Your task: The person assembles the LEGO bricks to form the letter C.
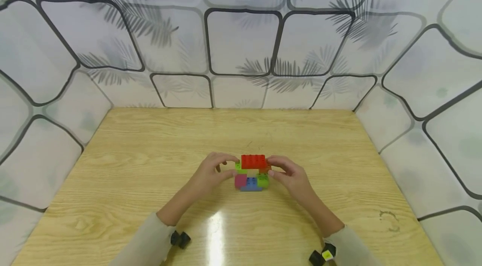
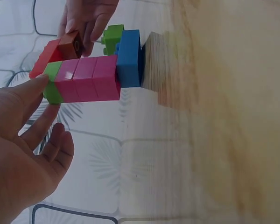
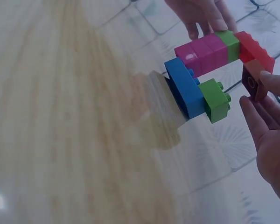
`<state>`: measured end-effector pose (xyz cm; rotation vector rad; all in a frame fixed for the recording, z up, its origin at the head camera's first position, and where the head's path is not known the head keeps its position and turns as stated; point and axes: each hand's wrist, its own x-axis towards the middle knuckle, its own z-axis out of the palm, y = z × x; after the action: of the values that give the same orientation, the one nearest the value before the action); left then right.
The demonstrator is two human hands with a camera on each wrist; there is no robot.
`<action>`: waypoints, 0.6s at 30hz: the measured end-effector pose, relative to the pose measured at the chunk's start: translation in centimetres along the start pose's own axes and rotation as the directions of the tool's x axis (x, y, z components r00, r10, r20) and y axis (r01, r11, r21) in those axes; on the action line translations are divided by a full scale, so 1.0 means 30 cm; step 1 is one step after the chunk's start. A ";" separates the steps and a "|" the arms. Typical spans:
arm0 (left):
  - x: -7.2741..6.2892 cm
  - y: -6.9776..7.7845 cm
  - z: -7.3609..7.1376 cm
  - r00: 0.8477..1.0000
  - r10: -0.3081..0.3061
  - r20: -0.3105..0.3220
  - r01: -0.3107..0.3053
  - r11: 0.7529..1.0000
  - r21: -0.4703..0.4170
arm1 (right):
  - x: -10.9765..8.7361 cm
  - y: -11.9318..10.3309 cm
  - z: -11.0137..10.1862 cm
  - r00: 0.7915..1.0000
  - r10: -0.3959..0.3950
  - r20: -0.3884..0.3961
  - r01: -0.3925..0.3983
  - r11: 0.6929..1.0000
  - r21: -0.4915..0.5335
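Note:
Toy building bricks are joined in a C-shaped build on the table. Its base is a blue brick (image 2: 129,58), with a stack of pink bricks (image 2: 86,79) rising at one end and a lime green brick (image 3: 214,101) on the other. A second green brick (image 2: 52,83) tops the pink stack, and a long red brick (image 1: 253,161) spans across from it. Under the red brick's far end hangs a brown brick (image 3: 255,80), a gap below it. My left hand (image 1: 212,173) pinches the upper green brick between thumb and finger. My right hand (image 1: 295,177) pinches the brown brick.
The build stands on a light wood-grain table (image 1: 150,140). White walls (image 1: 241,40) with dark outlines and leaf prints rise behind it and at both sides. Small black devices (image 1: 180,239) are strapped at both wrists.

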<state>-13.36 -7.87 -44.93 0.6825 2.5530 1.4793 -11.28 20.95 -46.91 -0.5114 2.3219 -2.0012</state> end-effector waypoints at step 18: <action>0.154 -0.104 -0.012 0.991 -0.134 0.017 0.135 0.983 -0.124 | 0.173 0.066 -0.037 0.980 0.188 0.063 -0.186 0.982 -0.025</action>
<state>-18.61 -7.47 -46.81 0.4882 2.4216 1.5708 -16.89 20.86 -47.66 -0.3390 2.2594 -1.8515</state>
